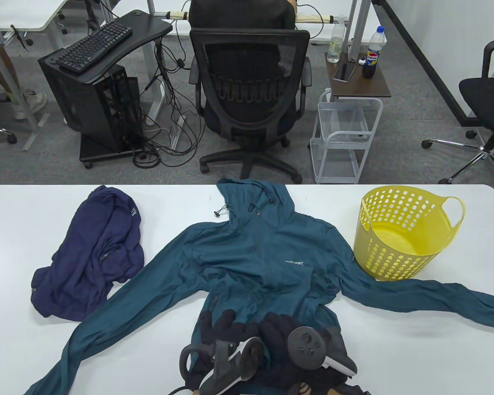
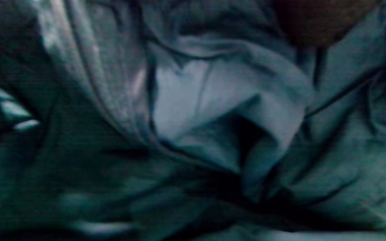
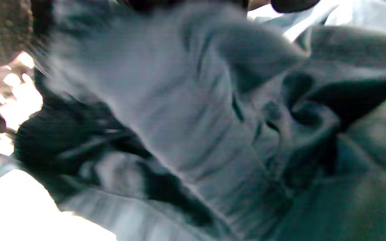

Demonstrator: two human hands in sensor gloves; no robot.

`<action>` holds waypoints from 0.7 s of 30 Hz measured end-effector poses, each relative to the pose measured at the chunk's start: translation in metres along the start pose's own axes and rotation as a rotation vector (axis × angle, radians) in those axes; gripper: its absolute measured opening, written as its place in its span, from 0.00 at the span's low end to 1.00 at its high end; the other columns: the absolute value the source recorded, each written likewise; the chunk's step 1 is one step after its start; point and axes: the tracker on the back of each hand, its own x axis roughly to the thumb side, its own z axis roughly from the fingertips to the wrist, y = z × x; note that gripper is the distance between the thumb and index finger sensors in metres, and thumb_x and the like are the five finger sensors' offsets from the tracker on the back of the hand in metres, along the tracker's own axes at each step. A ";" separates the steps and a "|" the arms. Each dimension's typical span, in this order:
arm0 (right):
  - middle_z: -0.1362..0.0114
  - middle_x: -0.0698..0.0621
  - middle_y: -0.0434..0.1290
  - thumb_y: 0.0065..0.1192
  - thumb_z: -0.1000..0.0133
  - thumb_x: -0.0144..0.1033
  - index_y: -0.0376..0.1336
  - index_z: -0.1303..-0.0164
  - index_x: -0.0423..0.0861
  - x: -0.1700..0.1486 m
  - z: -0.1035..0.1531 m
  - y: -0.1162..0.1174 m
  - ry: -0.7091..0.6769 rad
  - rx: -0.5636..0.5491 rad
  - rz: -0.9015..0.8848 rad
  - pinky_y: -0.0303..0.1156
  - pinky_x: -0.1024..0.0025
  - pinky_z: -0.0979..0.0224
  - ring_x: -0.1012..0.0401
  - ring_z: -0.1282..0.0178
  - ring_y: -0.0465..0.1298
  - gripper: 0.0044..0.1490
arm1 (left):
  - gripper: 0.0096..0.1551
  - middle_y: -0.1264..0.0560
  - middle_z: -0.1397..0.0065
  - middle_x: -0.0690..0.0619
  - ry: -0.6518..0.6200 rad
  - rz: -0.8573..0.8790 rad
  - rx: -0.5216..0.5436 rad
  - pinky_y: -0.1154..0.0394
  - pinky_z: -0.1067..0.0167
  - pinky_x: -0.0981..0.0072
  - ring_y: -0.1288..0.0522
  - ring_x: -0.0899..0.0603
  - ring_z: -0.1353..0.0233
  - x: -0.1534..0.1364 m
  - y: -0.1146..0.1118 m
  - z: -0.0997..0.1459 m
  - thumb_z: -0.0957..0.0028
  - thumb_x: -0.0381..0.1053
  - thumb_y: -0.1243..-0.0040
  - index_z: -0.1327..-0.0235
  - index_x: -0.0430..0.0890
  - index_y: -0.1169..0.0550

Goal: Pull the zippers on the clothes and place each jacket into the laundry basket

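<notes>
A teal hooded jacket (image 1: 255,255) lies spread face up on the white table (image 1: 20,214), sleeves stretched out to both sides. My left hand (image 1: 224,329) lies on its bottom hem, gloved fingers reaching forward over the cloth. Close beside it, my right hand (image 1: 280,329) is curled into the hem and bunches the fabric. Both wrist views are filled with blurred, folded teal jacket cloth (image 2: 213,100) (image 3: 196,117); the zipper pull cannot be made out. A navy jacket (image 1: 94,255) lies crumpled at the left. The yellow laundry basket (image 1: 378,255) stands at the right, tilted, with nothing in it.
The teal jacket's right sleeve (image 1: 436,296) runs under the basket's front toward the table's right edge. Beyond the table's far edge stand an office chair (image 1: 249,94), a white wire cart (image 1: 346,135) and a computer stand (image 1: 99,103).
</notes>
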 end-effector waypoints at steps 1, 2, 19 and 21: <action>0.12 0.46 0.56 0.67 0.53 0.68 0.56 0.20 0.46 0.000 -0.001 0.002 0.046 -0.064 0.037 0.56 0.32 0.23 0.41 0.17 0.60 0.57 | 0.25 0.13 0.50 0.70 0.000 0.013 0.003 0.39 0.28 0.34 0.24 0.50 0.27 -0.001 0.000 0.000 0.60 0.66 0.42 0.49 0.67 0.18; 0.14 0.47 0.62 0.67 0.51 0.65 0.61 0.23 0.48 -0.001 -0.002 0.004 0.055 -0.089 0.041 0.57 0.33 0.24 0.41 0.19 0.64 0.50 | 0.25 0.12 0.51 0.69 0.007 0.054 0.002 0.39 0.28 0.34 0.24 0.50 0.27 -0.003 -0.001 -0.001 0.60 0.66 0.42 0.49 0.67 0.17; 0.26 0.52 0.77 0.60 0.44 0.51 0.74 0.38 0.53 -0.067 0.021 -0.051 0.319 -0.347 -0.077 0.60 0.35 0.26 0.43 0.27 0.74 0.28 | 0.24 0.15 0.37 0.66 0.226 0.137 -0.016 0.40 0.29 0.31 0.25 0.44 0.25 -0.083 0.012 -0.012 0.60 0.56 0.33 0.47 0.66 0.18; 0.26 0.52 0.78 0.60 0.45 0.51 0.74 0.38 0.53 -0.077 0.024 -0.058 0.336 -0.370 -0.091 0.60 0.35 0.26 0.43 0.27 0.74 0.28 | 0.24 0.16 0.36 0.67 0.259 0.106 -0.035 0.39 0.29 0.32 0.25 0.45 0.25 -0.097 0.012 -0.014 0.60 0.56 0.33 0.47 0.67 0.18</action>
